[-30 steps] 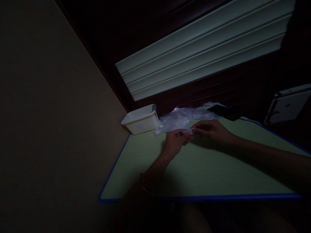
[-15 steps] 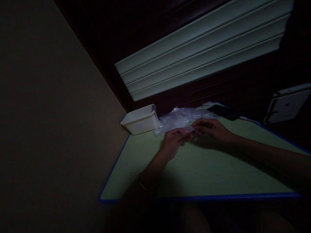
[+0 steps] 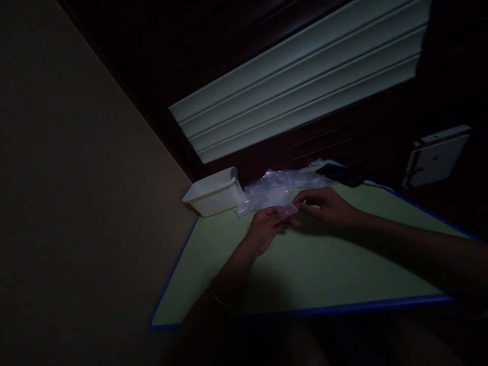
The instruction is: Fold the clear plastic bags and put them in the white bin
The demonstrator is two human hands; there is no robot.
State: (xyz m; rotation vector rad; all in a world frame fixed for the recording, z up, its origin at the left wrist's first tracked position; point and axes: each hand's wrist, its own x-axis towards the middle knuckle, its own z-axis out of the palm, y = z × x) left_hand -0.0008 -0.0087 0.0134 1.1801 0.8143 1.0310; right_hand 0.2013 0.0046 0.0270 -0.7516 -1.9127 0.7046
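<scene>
Over the table, my left hand (image 3: 264, 227) pinches a small translucent plastic bag (image 3: 291, 209) between thumb and fingers. My right hand (image 3: 326, 204) has its thumb and fingertips pressed together at the bag's right end. The dim light hides fine details of the bag and whether anything is inside it. Just behind both hands lies a loose heap of clear plastic bags (image 3: 274, 185), spread along the back of the table.
The pale green table (image 3: 324, 269) has a blue edge. At its back left corner stands a white plastic bin (image 3: 217, 198), close to the wall (image 3: 95, 203). A dark flat object (image 3: 341, 174) lies at the back right. Beyond it is a white box-like object (image 3: 436, 157).
The view has shifted slightly, moving the scene a little left. Both hands stay at the small bag, and less of it shows between them. The heap and bin look unchanged.
</scene>
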